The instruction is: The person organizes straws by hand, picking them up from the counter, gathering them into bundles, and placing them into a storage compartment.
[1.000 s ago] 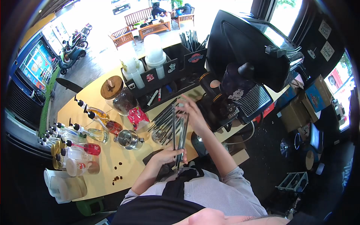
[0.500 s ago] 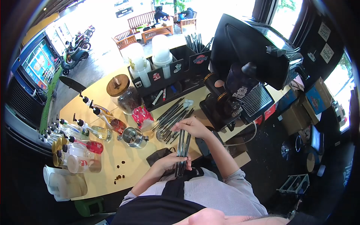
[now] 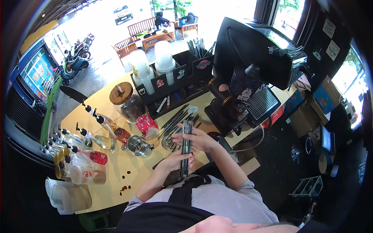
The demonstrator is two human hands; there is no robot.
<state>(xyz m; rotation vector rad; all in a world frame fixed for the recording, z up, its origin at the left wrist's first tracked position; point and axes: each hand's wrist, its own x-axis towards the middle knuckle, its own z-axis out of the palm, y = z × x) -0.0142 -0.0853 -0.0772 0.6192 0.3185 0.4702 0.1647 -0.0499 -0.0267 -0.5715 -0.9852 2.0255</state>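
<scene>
A bundle of thin black straws (image 3: 185,146), apparently in clear wrappers, stands nearly upright in front of my apron. My left hand (image 3: 175,161) is closed around its lower part. Higher up, my right hand (image 3: 199,139) wraps the same bundle, with its fingertips showing on the left side. More loose straws (image 3: 173,123) lie in a slanting pile on the table just beyond my hands. A glass jar (image 3: 168,143), partly covered by my right fingers, is beside the pile. To its left sits a metal pitcher (image 3: 138,143).
Pump bottles (image 3: 104,139) and syrup containers line the left of the table (image 3: 112,167). Behind stand a wooden-lidded jar (image 3: 130,105), a pink packet (image 3: 146,123) and a black organizer (image 3: 171,97) with cups and straws. A coffee machine (image 3: 252,58) and grinder occupy the right.
My right hand has come down from the straws' upper ends and closed around the bundle. The straws now look more evenly gathered. The camera view has shifted slightly.
</scene>
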